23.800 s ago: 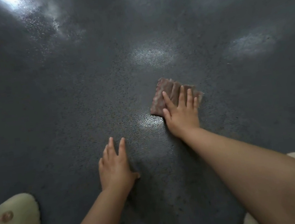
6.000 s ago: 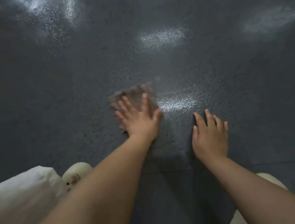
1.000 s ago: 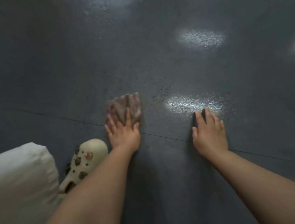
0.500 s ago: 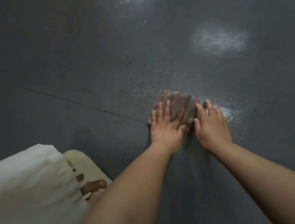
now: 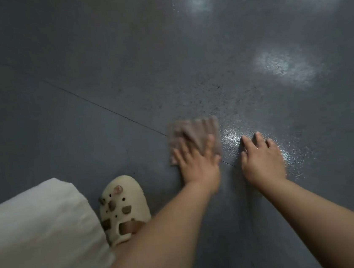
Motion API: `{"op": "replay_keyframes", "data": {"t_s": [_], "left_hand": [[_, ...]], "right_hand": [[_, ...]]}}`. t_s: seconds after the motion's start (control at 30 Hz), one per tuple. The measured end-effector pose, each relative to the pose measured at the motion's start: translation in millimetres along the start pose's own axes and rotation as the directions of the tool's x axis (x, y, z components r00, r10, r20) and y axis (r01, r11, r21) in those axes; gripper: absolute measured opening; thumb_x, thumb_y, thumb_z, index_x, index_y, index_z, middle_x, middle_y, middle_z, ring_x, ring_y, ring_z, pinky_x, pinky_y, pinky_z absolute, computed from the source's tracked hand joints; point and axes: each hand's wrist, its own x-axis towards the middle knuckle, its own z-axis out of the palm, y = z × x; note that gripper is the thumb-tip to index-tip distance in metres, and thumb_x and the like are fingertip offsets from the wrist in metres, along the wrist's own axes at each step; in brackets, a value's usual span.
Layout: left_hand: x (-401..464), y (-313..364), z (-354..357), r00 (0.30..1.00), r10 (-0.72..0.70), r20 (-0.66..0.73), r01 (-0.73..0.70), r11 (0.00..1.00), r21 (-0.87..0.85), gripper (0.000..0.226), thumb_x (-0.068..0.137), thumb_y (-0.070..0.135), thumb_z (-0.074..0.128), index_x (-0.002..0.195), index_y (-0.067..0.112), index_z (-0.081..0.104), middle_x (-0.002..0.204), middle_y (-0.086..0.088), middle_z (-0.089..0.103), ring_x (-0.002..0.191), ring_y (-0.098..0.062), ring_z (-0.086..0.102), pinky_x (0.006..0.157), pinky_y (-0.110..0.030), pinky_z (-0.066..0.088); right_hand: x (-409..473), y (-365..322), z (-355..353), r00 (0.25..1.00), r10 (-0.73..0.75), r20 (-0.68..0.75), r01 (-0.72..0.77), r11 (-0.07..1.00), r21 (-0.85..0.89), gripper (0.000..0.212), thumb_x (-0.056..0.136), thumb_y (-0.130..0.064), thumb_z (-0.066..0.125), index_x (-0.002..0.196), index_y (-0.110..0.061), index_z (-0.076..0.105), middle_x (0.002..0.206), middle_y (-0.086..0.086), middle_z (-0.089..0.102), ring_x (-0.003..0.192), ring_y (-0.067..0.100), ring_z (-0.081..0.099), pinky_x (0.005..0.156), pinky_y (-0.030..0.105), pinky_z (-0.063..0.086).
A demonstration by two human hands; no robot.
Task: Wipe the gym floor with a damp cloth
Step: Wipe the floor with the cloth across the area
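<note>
Head camera, looking down, shows a brownish-pink cloth point(image 5: 194, 136) lying flat on the dark grey speckled floor point(image 5: 99, 76). It looks roughly square and ribbed or creased along its far edge, though motion blur softens its outline. It sits just past a thin seam line point(image 5: 102, 108) that runs diagonally across the floor, and just left of a glistening wet patch point(image 5: 230, 137).

On the near half of the cloth lies the left hand point(image 5: 197, 162), palm down, with its fingers straight and spread, pressing the fabric against the floor rather than gripping it. The fingertips are blurred, so their exact edges on the cloth are hard to tell. Its bare forearm stretches back toward the lower left.

Just beside the cloth, without touching it, the right hand point(image 5: 261, 159) is planted palm down on the wet, shiny part of the floor, fingers fairly straight and close together, holding nothing. Its forearm runs to the lower right corner.

Near the left forearm sits a cream clog point(image 5: 122, 208) dotted with small brown charms, toe pointing away from the camera. White fabric point(image 5: 40, 237) fills the lower left corner, touching the clog's left side. Bright light reflections point(image 5: 283, 68) glint on the floor farther out to the right.
</note>
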Motion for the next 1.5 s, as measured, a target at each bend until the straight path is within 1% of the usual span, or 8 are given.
{"op": "replay_keyframes", "data": {"t_s": [0.1, 0.27, 0.47, 0.7, 0.97, 1.17, 1.3, 1.5], "left_hand": [[-24.7, 27.2, 13.8, 0.968, 0.227, 0.108, -0.236, 0.968, 0.086, 0.059, 0.100, 0.049, 0.023, 0.149, 0.040, -0.009, 0.154, -0.022, -0.019, 0.139, -0.039, -0.026, 0.106, -0.053, -0.023], [2.2, 13.3, 0.0, 0.962, 0.254, 0.099, -0.266, 0.953, 0.144, 0.061, 0.098, 0.055, 0.022, 0.148, 0.041, -0.010, 0.154, -0.017, -0.024, 0.139, -0.034, -0.029, 0.105, -0.049, -0.026], [49.4, -10.7, -29.7, 0.991, 0.122, 0.046, -0.125, 0.990, 0.065, 0.068, 0.095, 0.062, 0.023, 0.148, 0.040, -0.013, 0.156, -0.014, -0.022, 0.141, -0.034, -0.026, 0.111, -0.051, -0.017], [74.8, -111.4, -55.1, 0.952, -0.305, 0.016, 0.304, 0.941, -0.151, 0.069, 0.095, 0.062, 0.023, 0.149, 0.036, -0.011, 0.154, -0.018, -0.024, 0.141, -0.035, -0.024, 0.114, -0.051, -0.012], [83.5, -118.3, -54.2, 0.955, -0.289, -0.069, 0.275, 0.948, -0.162, 0.066, 0.097, 0.057, 0.022, 0.151, 0.032, -0.008, 0.156, -0.022, -0.015, 0.142, -0.037, -0.020, 0.114, -0.049, -0.012], [96.8, -92.0, -61.6, 0.995, 0.078, -0.058, -0.073, 0.995, 0.071, 0.064, 0.097, 0.057, 0.024, 0.149, 0.038, -0.007, 0.156, -0.024, -0.011, 0.140, -0.042, -0.022, 0.110, -0.055, -0.016], [130.1, -60.0, -75.8, 0.933, 0.361, 0.010, -0.351, 0.900, 0.256, 0.064, 0.095, 0.062, 0.022, 0.148, 0.042, -0.008, 0.154, -0.023, -0.020, 0.139, -0.044, -0.023, 0.111, -0.055, -0.014], [168.1, -69.5, -97.8, 0.915, 0.403, -0.011, -0.384, 0.879, 0.282, 0.065, 0.095, 0.062, 0.020, 0.149, 0.040, -0.008, 0.154, -0.015, -0.025, 0.141, -0.037, -0.024, 0.114, -0.050, -0.013]], "right_hand": [[-0.9, -6.4, -4.1, 0.999, 0.036, 0.009, -0.036, 0.999, 0.020, 0.048, 0.099, -0.030, 0.035, 0.147, -0.026, 0.030, 0.158, 0.007, 0.013, 0.142, 0.034, 0.013, 0.117, 0.043, 0.010], [2.0, -11.7, -12.2, 0.999, 0.025, 0.022, -0.025, 0.999, -0.022, 0.052, 0.097, -0.028, 0.037, 0.147, -0.020, 0.027, 0.157, 0.010, 0.018, 0.141, 0.032, 0.021, 0.116, 0.044, 0.014], [14.6, -32.4, -12.9, 0.994, -0.103, -0.032, 0.102, 0.994, -0.026, 0.056, 0.097, -0.027, 0.041, 0.150, -0.019, 0.022, 0.157, 0.009, 0.016, 0.141, 0.030, 0.020, 0.116, 0.041, 0.015], [25.5, -69.0, -17.0, 0.984, -0.173, -0.028, 0.173, 0.985, -0.003, 0.055, 0.098, -0.026, 0.041, 0.149, -0.018, 0.023, 0.158, 0.012, 0.009, 0.143, 0.031, 0.015, 0.116, 0.038, 0.014], [30.0, -109.4, -3.5, 0.993, -0.088, 0.078, 0.091, 0.995, -0.038, 0.059, 0.100, -0.034, 0.036, 0.151, -0.029, 0.007, 0.158, 0.007, -0.016, 0.145, 0.032, -0.006, 0.115, 0.053, 0.003], [46.3, -112.8, 1.1, 1.000, 0.002, 0.030, 0.000, 0.998, -0.056, 0.057, 0.100, -0.041, 0.028, 0.151, -0.031, 0.003, 0.159, 0.004, -0.014, 0.145, 0.031, -0.009, 0.112, 0.059, 0.001], [50.6, -109.4, 5.0, 1.000, -0.016, -0.008, 0.015, 0.998, -0.062, 0.060, 0.099, -0.044, 0.033, 0.151, -0.032, 0.006, 0.160, 0.000, -0.009, 0.146, 0.029, -0.005, 0.113, 0.058, 0.011], [52.4, -106.9, 1.6, 1.000, -0.017, -0.013, 0.017, 0.998, -0.065, 0.062, 0.098, -0.046, 0.036, 0.151, -0.033, 0.008, 0.160, -0.001, -0.004, 0.145, 0.029, 0.000, 0.112, 0.057, 0.018]]}}
